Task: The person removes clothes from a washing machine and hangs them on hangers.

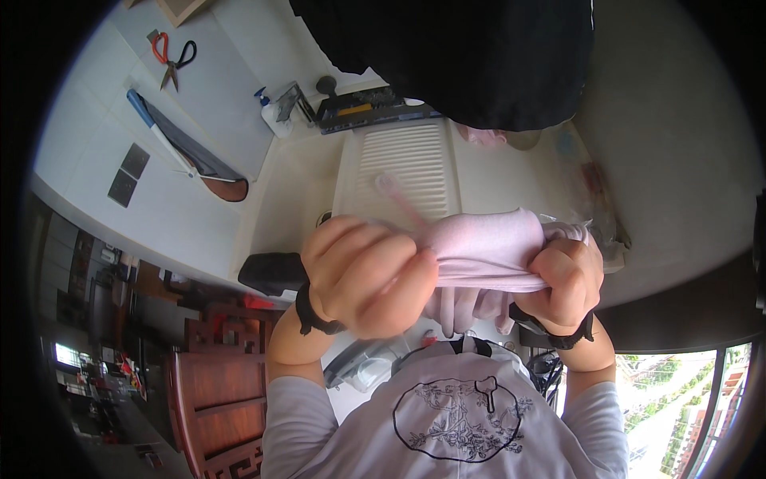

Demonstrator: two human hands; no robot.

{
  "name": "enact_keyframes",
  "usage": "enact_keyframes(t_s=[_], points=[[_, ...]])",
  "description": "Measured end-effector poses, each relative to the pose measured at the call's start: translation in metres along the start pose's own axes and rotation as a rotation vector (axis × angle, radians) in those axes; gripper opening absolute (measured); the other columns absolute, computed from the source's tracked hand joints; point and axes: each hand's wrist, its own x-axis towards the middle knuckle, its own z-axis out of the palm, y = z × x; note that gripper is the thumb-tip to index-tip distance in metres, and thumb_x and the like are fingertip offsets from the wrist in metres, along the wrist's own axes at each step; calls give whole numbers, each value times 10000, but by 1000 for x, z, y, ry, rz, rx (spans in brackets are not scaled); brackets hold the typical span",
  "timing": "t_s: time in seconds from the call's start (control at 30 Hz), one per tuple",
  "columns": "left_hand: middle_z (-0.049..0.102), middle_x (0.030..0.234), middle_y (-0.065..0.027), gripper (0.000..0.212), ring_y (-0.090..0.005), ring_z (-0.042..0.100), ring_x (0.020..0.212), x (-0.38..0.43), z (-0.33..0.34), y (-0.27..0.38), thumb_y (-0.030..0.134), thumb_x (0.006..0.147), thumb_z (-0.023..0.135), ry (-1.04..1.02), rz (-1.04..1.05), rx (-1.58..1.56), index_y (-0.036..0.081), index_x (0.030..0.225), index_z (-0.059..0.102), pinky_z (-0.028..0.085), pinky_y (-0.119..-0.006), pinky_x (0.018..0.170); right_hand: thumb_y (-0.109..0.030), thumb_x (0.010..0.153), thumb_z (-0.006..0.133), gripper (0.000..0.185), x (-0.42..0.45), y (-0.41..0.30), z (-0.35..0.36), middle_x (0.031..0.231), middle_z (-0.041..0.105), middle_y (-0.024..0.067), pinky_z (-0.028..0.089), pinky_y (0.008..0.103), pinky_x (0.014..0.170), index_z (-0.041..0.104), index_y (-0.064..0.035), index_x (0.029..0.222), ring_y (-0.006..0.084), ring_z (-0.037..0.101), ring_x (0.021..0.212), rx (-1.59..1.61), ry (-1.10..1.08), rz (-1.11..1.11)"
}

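Observation:
A pale pink cloth garment (485, 245) is pulled taut between my two fists, with its lower folds hanging in front of my chest. My left hand (371, 275) grips the left end, its edge blurred. At the right end, my right hand (565, 275) clutches bunched fabric. A pink strip with a round end (389, 182), too blurred to name surely, sticks out beyond the garment near my left hand. Below and beyond the cloth lies a white laundry sink with a ribbed washboard (404, 158).
Black cloth (479, 54) hangs overhead. A pump bottle (275, 117) and dark tray (377, 111) stand behind the sink. Scissors (170, 63) and a folded mesh-like item (191, 155) hang on the left wall. A wooden chair (224, 401) stands lower left.

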Motion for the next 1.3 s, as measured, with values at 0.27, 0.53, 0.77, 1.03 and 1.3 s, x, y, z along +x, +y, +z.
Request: enact_keyframes(t_s=[0.27, 0.53, 0.77, 1.03, 1.3], points=[[528, 585, -72, 192, -179, 516, 489, 4, 25, -3, 100, 635, 724, -179, -330, -191, 33, 728, 571, 408, -273, 457, 64, 524, 594, 174, 1, 6, 13, 546, 470, 51, 366, 240, 414, 506, -34, 638, 164, 465, 444, -14, 56, 472], [481, 584, -27, 284, -66, 400, 545, -67, 66, -30, 226, 705, 706, -1055, -964, -842, -11, 736, 554, 367, -233, 500, -20, 638, 627, 122, -26, 52, 35, 541, 476, 32, 372, 222, 489, 512, 5, 669, 64, 420, 514, 336, -100, 1089], [371, 552, 33, 298, -47, 318, 538, -112, 62, -37, 197, 766, 643, -697, -1228, -935, 11, 619, 462, 272, -226, 464, -13, 597, 628, 314, -49, 105, 15, 733, 511, 33, 398, 227, 659, 553, -34, 902, 117, 475, 694, 552, -787, 1065], [300, 559, 39, 319, -50, 262, 549, -106, 67, -28, 137, 786, 613, -435, -1212, -789, 38, 602, 372, 236, -232, 458, -175, 795, 567, 273, -86, 182, 10, 903, 554, 73, 416, 265, 691, 541, -65, 1044, 135, 493, 749, 685, -686, 1641], [303, 560, 47, 309, -45, 264, 549, -109, 65, -27, 127, 779, 617, -377, -1309, -825, 26, 605, 383, 231, -229, 459, -421, 869, 408, 471, -94, 186, 27, 1136, 508, 75, 395, 322, 810, 502, -48, 1142, 197, 499, 907, 405, -714, 1691]])
